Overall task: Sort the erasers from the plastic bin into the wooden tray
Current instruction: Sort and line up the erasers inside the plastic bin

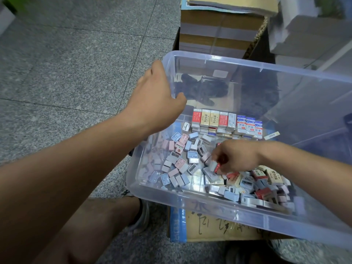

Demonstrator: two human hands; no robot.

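The erasers are small wrapped blocks, and I judge them light and firm with a little give. Their paper sleeves are probably smooth enough to slip if taken by a corner. The best hold looks to be across the two long faces, thumb on one side and fingertips on the other. They look unlikely to break, though a sleeve could crease or slide off if squeezed hard.

They lie in the plastic bin (190, 203), a clear tub on a cardboard box (209, 230) on the speckled floor (66, 73). A neat row of erasers (226, 121) stands along the back in red, cream, white and blue sleeves with printed lettering. More lie loose in a heap at the near right corner. Mixed among them are pastel pencil sharpeners (182, 149) in pink, blue and grey, so each pick means telling one from the other.

The right hand (236, 157) is down in the middle of the bin. Its grip is pinched on a red-and-white eraser (217, 167), fingers curled round it. The left hand (152, 96) holds the bin's far left rim, thumb inside the wall. Its fingers are mostly hidden, so I take that grip to be closed on the rim. The wooden tray is nowhere in view.
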